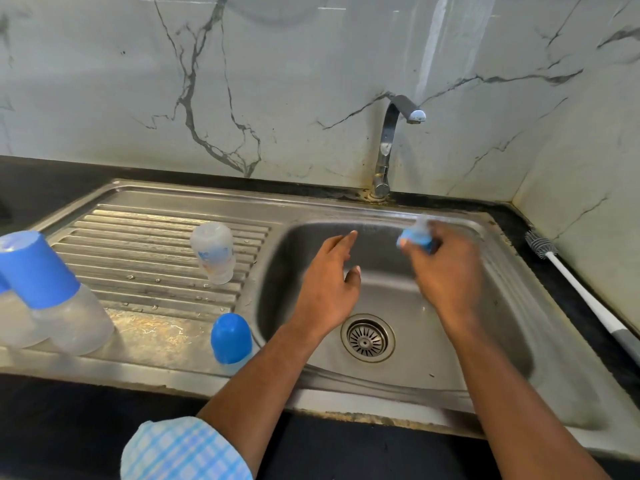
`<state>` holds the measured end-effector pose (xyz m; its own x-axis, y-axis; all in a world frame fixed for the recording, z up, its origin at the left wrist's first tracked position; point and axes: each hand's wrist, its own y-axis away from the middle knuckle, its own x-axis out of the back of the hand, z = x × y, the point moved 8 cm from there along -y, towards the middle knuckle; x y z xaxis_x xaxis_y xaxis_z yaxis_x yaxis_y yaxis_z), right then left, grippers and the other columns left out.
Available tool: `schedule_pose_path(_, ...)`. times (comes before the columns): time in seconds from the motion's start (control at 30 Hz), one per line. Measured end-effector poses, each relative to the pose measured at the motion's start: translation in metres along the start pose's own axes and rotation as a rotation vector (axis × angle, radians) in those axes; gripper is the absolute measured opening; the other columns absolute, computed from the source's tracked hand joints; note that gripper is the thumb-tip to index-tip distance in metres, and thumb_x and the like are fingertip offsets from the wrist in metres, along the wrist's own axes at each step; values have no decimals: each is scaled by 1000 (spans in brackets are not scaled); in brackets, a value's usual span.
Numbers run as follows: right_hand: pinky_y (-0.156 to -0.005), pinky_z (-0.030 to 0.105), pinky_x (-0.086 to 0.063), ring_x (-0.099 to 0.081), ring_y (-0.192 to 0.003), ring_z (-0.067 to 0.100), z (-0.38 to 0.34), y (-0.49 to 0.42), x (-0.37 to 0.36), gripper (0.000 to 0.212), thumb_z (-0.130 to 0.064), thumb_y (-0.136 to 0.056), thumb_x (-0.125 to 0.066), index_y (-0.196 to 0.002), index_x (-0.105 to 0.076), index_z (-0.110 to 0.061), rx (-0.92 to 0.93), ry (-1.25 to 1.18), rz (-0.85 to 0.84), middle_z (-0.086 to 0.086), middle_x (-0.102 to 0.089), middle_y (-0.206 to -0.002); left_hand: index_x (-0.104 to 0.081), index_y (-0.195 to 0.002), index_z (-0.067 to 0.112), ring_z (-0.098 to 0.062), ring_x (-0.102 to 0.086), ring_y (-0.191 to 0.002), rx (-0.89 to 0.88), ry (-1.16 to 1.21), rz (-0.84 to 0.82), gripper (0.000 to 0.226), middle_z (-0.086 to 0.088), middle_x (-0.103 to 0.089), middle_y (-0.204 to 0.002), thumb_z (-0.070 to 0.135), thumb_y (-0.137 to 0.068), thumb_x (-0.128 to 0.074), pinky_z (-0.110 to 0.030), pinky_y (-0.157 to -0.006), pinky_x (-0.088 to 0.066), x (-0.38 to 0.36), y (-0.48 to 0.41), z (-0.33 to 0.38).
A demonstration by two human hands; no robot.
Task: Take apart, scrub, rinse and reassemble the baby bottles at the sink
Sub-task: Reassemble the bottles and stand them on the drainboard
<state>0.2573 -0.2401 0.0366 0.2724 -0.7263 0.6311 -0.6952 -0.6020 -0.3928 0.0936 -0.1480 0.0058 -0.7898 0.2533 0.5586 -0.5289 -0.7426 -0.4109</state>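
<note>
At the left end of the steel sink (433,382), blue-capped bottles (52,271) stand cut off by the frame edge. Over the basin the left hand (329,289) is spread and empty; the right hand (446,271) curls its fingers round a blue collar (417,239) — blurred, its teat barely visible.

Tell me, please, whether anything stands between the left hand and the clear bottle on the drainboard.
Nothing visible does. The left hand is open above the basin, and only bare ribbed drainboard lies between it and the clear bottle. The blue cap sits nearer the front edge, off that line.
</note>
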Motion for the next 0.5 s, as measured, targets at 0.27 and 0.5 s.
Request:
schedule_pose_path(0.27,-91,40,-49,-61,-115,27,9,-4,-29,76,-35,-90,-71,-154,-29,-27,-33,31,-183,6,-65,-129,-72,-115,15,-25,-59,-110,-197,-240,512,31,-6,-61,-125,27,-90,-57,-35,-87,-52,108,24,59)
schedule_pose_path(0.5,-85,35,-50,-65,-105,21,-6,3,-35,86,-29,-86,-77,-154,-25,-32,54,-32,-228,-1,-70,-116,-37,-148,24,-44,-45,-129,541,-652,80,78,-15,-31,-154,59,-84,-66,-49,-98,-43,165,14,-64)
